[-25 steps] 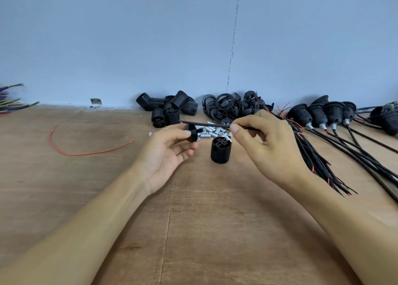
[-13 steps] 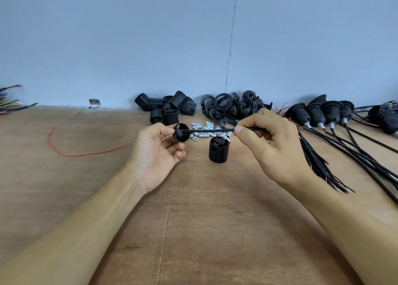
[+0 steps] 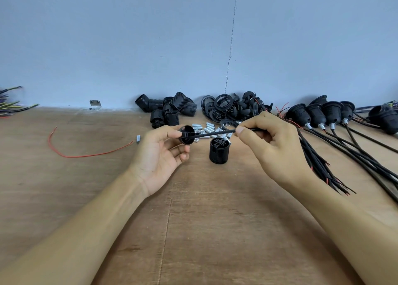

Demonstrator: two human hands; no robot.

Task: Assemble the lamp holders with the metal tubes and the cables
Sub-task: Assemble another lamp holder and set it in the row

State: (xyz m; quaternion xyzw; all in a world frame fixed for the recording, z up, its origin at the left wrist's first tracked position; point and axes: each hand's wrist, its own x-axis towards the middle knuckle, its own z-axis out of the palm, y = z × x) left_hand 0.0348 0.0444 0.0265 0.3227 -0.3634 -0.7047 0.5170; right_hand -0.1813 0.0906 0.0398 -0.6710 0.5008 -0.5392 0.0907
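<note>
Threading step: left grip (image 3: 159,155) holds the black cap (image 3: 187,134), right grip (image 3: 271,147) pinches the cable (image 3: 215,133) poking into it. Next, I'd guess, push it straight through.

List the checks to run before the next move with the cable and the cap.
1. Left hand holds the cap firmly: ok.
2. Right hand pinches the cable near its end: ok.
3. Cable tip lined up with the cap's centre: ok.
4. Cable already through the cap's hole: cannot tell.
5. Socket upright between the hands: ok.
6. Metal tubes close behind it: ok.
</note>
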